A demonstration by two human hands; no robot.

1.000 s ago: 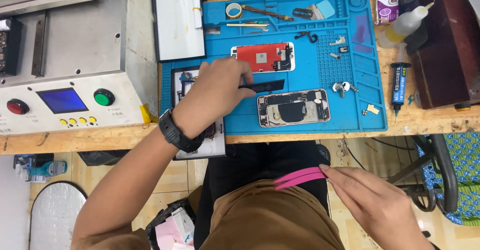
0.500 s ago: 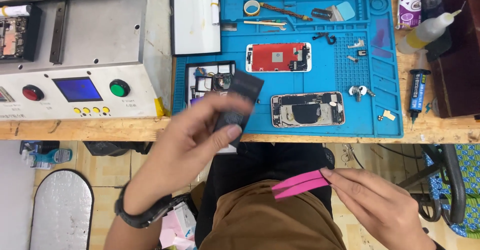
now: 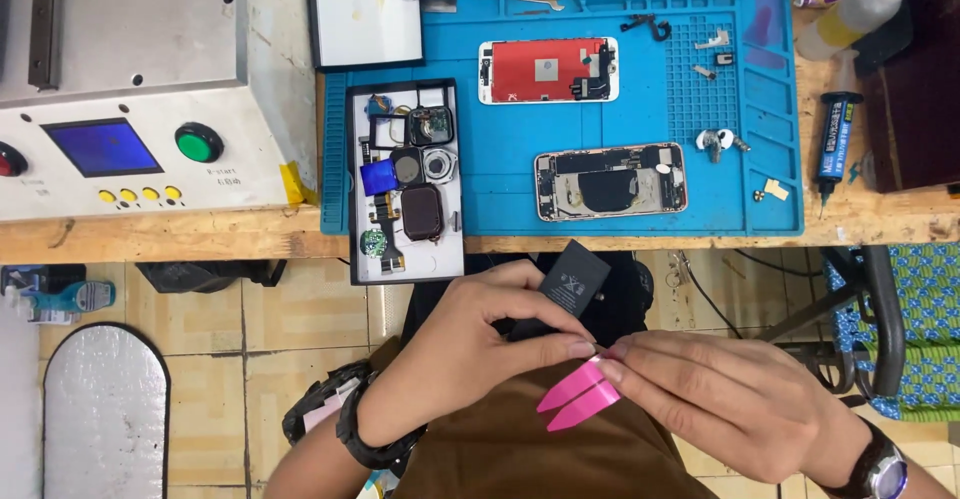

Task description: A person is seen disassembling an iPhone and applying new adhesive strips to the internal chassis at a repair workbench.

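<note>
My left hand holds a flat black phone battery over my lap, below the bench edge. My right hand pinches pink adhesive strips right beside the battery's lower edge, fingertips of both hands nearly touching. On the blue work mat lie an opened phone body and a screen assembly with a red back. A white tray of small phone parts sits at the mat's left edge.
A grey machine with a blue screen and a green button stands at the left. Tweezers, screws and small brackets lie on the mat's far part. A glue syringe and a squeeze bottle are at the right. A chair frame stands lower right.
My left hand lifted the black battery off the mat and brought it down to my lap, meeting the right hand with the pink strips. The view has shifted closer and lower.
</note>
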